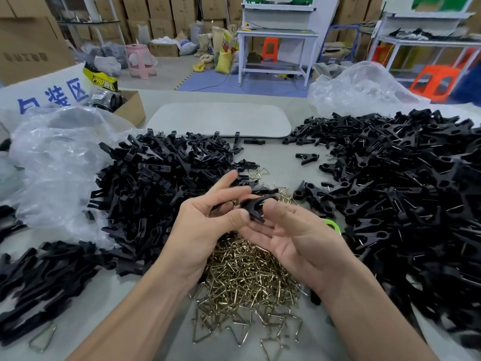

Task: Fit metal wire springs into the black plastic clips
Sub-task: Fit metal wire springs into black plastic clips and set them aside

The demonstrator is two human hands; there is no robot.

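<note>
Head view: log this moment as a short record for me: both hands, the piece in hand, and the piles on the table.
left hand: pinches the black clip between thumb and fingers
right hand: thumb on the same clip, fingers curled beneath it
spring in held clip: a wire tip seems to show at its lower edge; seating unclear
wire springs: loose heap below the hands
left pile: clips, no wire visible
right pile: clips, many showing wire
table: grey, bare strip between the piles
</note>
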